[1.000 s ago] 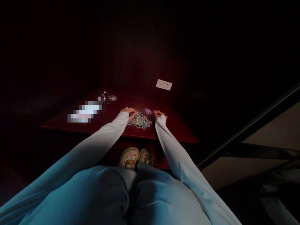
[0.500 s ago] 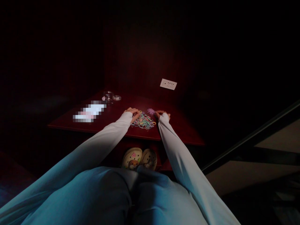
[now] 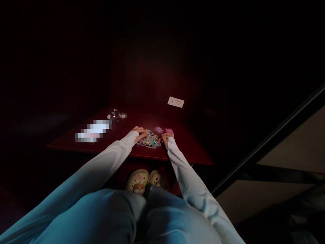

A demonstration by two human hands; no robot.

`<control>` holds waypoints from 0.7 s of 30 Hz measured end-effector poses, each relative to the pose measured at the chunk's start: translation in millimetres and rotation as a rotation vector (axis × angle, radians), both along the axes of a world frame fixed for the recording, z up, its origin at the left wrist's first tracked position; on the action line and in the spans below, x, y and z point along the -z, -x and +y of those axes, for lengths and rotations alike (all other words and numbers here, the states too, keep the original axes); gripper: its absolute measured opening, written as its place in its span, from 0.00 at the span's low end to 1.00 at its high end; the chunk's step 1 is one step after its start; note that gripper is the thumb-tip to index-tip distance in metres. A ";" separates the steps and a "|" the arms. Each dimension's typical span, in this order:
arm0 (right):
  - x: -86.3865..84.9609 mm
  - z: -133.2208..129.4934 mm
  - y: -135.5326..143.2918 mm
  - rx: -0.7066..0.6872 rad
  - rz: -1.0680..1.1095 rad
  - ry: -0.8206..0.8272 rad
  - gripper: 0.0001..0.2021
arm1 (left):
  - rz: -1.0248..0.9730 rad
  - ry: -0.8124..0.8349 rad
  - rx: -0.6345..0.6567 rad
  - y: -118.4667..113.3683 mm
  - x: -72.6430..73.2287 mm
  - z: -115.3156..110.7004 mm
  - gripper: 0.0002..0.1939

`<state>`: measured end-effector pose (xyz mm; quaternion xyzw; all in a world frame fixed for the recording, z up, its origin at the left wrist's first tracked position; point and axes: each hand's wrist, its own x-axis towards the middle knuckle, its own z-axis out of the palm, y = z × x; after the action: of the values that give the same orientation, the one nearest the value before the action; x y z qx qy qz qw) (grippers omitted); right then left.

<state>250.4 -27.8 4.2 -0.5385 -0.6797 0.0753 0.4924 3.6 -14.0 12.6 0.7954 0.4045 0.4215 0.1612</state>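
Observation:
A loose pile of small multicoloured rubber bands (image 3: pixel 151 141) lies near the front edge of the dark red table (image 3: pixel 122 135). My left hand (image 3: pixel 139 131) rests on the pile's left side with its fingers bent; what its fingertips touch is too small to tell. At the pile's right edge is my right hand (image 3: pixel 166 137), its fingers curled down; whether a band is between them cannot be made out. Behind the pile sits a small purple heap of bands (image 3: pixel 158 129). A pink heap (image 3: pixel 169 131) lies just beyond my right hand.
A clear jar (image 3: pixel 114 114) stands at the back left, with a round clear lid (image 3: pixel 123 115) beside it. A blurred bright flat object (image 3: pixel 93 130) lies on the table's left. A white socket plate (image 3: pixel 176 102) is on the wall behind.
My right hand has moved left from beside the small heaps to the pile's edge, uncovering the pink heap. The view has shifted, so the table appears lower. My left hand remains at the pile.

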 end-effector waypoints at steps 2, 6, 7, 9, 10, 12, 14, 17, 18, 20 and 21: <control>-1.0 -2.0 0.5 -0.011 0.004 0.038 0.21 | -0.026 0.009 -0.027 2.7 1.2 5.6 0.22; -5.5 -3.3 -3.9 0.026 0.102 0.071 0.24 | -0.151 0.103 -0.234 16.3 2.7 18.3 0.22; -6.3 -3.4 -5.1 0.031 0.116 0.079 0.24 | -0.172 0.123 -0.284 19.9 3.1 20.2 0.21; -6.9 -3.4 -6.8 0.019 0.093 0.102 0.25 | -0.170 0.138 -0.363 25.2 4.1 21.8 0.19; -6.6 -3.3 -7.1 0.004 0.066 0.115 0.26 | -0.155 0.143 -0.386 26.6 4.5 21.6 0.19; -5.1 -2.6 -6.6 -0.035 0.006 0.133 0.25 | -0.109 0.156 -0.395 26.8 5.2 20.2 0.20; -3.1 -1.6 -5.0 -0.063 -0.024 0.138 0.23 | -0.072 0.161 -0.381 25.1 5.4 18.6 0.22; -1.3 -1.5 -2.1 -0.058 -0.025 0.140 0.18 | -0.048 0.142 -0.359 22.3 5.1 17.2 0.22; -1.3 -2.2 -1.5 -0.046 -0.016 0.145 0.17 | -0.045 0.137 -0.354 21.6 5.0 16.9 0.22; -2.4 -4.5 -1.2 -0.025 0.011 0.149 0.16 | -0.038 0.127 -0.354 20.9 4.6 16.1 0.20; -3.4 -5.8 -1.5 -0.018 0.028 0.144 0.17 | -0.035 0.122 -0.363 20.8 4.5 15.5 0.19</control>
<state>251.8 -33.6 7.6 -0.5651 -0.6706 0.1360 0.4610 -17.2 1.5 8.1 0.6907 0.5633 0.4322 0.1374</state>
